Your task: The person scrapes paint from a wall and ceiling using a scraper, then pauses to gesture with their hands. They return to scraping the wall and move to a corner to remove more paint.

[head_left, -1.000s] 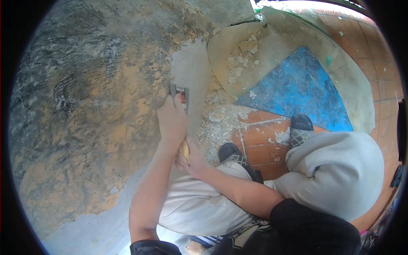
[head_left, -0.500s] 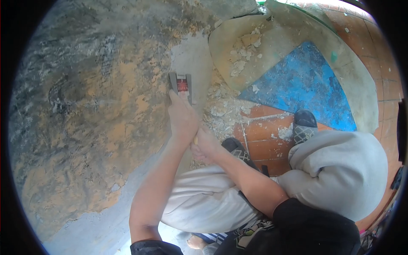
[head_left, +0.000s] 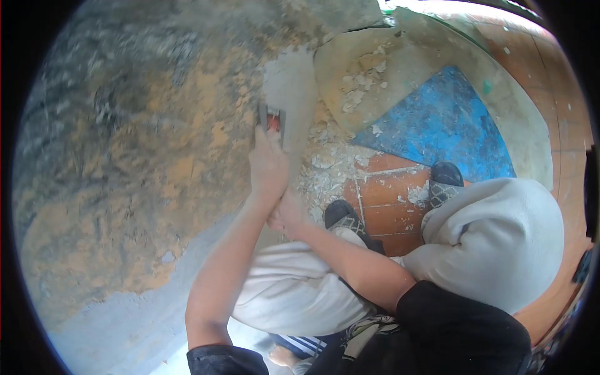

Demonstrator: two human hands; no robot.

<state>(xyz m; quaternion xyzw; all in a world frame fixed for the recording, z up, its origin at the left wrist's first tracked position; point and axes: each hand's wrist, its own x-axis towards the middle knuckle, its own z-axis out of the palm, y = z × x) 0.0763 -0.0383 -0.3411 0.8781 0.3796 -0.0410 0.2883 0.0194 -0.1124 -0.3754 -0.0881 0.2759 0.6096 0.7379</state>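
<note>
A scraper [head_left: 273, 120] with grey sides and a red label lies against the wall [head_left: 169, 156], over the border between a rough brown-black patch and a smooth grey strip. My left hand [head_left: 270, 165] is closed around it just below the label. Lower down, my right hand [head_left: 289, 215] is closed near my left wrist, at the rear of the tool; its handle is hidden by my hands. Pale flakes [head_left: 325, 162] of coating lie at the foot of the wall, right of my hands.
A blue sheet [head_left: 447, 125] and a pale, flake-strewn sheet [head_left: 531, 137] cover part of the orange tiled floor [head_left: 390, 219]. My shoes [head_left: 445, 178] and bent knees in light trousers [head_left: 494, 244] are close to the wall. Another bare foot [head_left: 282, 357] shows at the bottom.
The scraper and my left hand have shifted slightly right in view. My right hand sits a little lower and further left. The whole view has moved slightly.
</note>
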